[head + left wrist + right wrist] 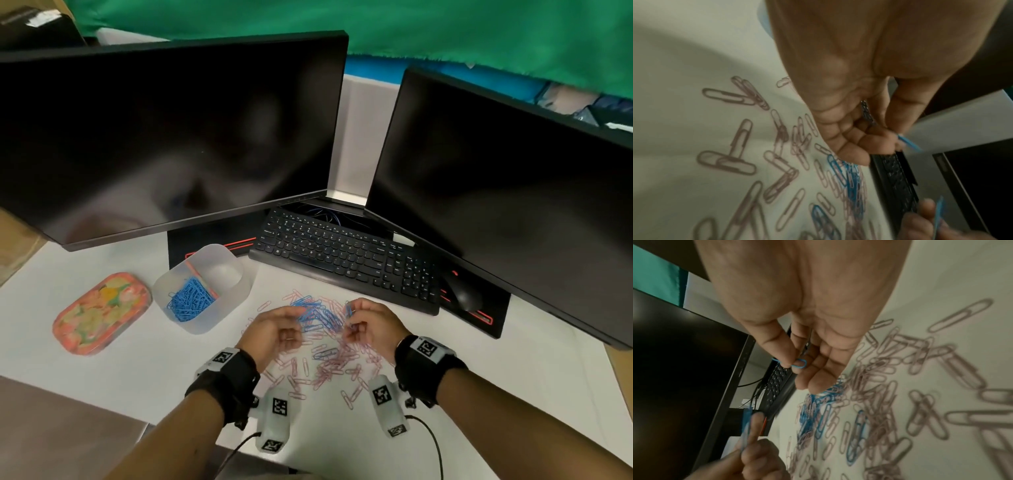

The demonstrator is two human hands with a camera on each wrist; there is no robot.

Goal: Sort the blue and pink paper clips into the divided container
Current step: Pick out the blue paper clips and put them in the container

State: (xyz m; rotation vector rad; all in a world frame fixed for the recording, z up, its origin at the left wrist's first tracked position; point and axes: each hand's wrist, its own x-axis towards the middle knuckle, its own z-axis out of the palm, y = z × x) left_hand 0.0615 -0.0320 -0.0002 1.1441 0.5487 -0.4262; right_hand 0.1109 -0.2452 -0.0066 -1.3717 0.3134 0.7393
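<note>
Blue and pink paper clips lie mixed in a pile [323,337] on the white desk between my hands. My left hand [294,320] hovers over the pile's left side and pinches a blue clip [909,143] at its fingertips. My right hand [351,318] is over the pile's right side, its thumb and forefinger pinching another blue clip [798,363]. The frosted divided container [239,291] stands to the left of the pile. Its near compartment holds several blue clips [190,301]; the far compartment [222,270] looks bare.
A black keyboard [346,253] and a mouse [462,294] sit just behind the pile. Two dark monitors [164,137] loom over the desk. A floral oblong tin [101,311] lies to the left of the container.
</note>
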